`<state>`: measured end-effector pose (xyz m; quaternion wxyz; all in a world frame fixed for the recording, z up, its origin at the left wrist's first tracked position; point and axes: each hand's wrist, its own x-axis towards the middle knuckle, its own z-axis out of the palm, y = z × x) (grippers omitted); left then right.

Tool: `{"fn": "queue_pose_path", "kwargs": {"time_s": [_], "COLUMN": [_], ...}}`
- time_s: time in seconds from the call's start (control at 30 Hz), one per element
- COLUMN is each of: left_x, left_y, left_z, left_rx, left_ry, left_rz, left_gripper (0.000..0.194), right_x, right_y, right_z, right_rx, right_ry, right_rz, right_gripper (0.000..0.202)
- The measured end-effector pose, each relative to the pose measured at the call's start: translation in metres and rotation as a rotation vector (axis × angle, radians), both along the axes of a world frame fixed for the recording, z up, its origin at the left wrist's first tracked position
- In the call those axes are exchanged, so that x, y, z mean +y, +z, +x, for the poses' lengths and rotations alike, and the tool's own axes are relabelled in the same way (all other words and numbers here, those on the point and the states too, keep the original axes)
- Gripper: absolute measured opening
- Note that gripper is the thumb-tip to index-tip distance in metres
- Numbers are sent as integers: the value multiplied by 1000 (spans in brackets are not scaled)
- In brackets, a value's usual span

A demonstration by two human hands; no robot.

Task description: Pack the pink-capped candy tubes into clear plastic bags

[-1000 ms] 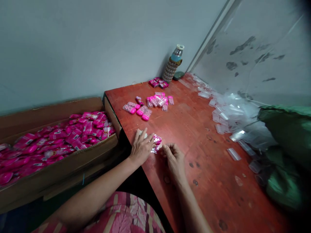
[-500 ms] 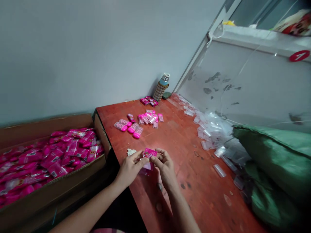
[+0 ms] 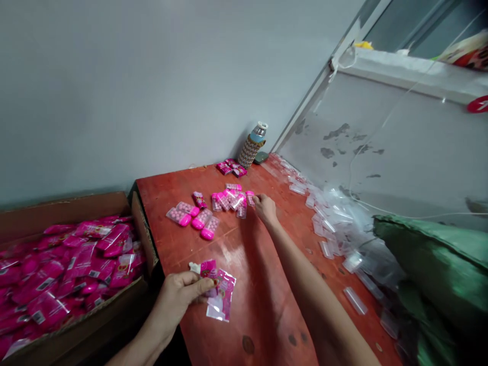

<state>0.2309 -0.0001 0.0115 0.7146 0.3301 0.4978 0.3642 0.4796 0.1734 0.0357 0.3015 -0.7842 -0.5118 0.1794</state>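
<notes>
My left hand (image 3: 177, 300) pinches a pink printed plastic pouch (image 3: 225, 292) with a clear part, holding it over the near left of the red table. More pink printed film (image 3: 208, 268) shows beside the thumb. Stretched forward, my right hand (image 3: 266, 207) has its fingertips closed at the edge of a small clear candy box with a pink cap (image 3: 250, 197). That box lies at the right end of a group of similar candy boxes (image 3: 231, 199). Larger pink-capped candy boxes (image 3: 201, 219) lie to the left, near a pink packet (image 3: 199, 200).
A cardboard box (image 3: 139, 229) full of pink packets (image 3: 82, 259) stands left of the red table (image 3: 274, 264). At the back are a bottle in a woven sleeve (image 3: 249, 150) and pink packets (image 3: 231, 168). Clear plastic cases (image 3: 335, 213) and a green sack (image 3: 438, 254) line the right.
My right hand has let go of the pouch and reached forward to the small candy boxes. My left hand keeps the pouch, moved left and nearer. The view has shifted slightly.
</notes>
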Motion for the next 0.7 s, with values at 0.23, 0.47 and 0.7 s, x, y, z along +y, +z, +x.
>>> {"fn": "queue_pose_path", "kwargs": {"time_s": [0.23, 0.47, 0.7], "left_x": [16, 29, 17], "left_y": [3, 6, 10], "left_z": [-3, -2, 14], "left_rx": [-260, -552, -584], "left_ry": [242, 513, 510], "left_rz": [-192, -360, -365], "left_gripper": [19, 3, 5], "right_x": [30, -78, -212], "right_y": [-13, -2, -1], "right_z": [12, -9, -95], "right_rx": [-76, 145, 860], "right_ry": [-96, 74, 225], "right_rz": [-132, 4, -3], "right_gripper": [19, 32, 26]}}
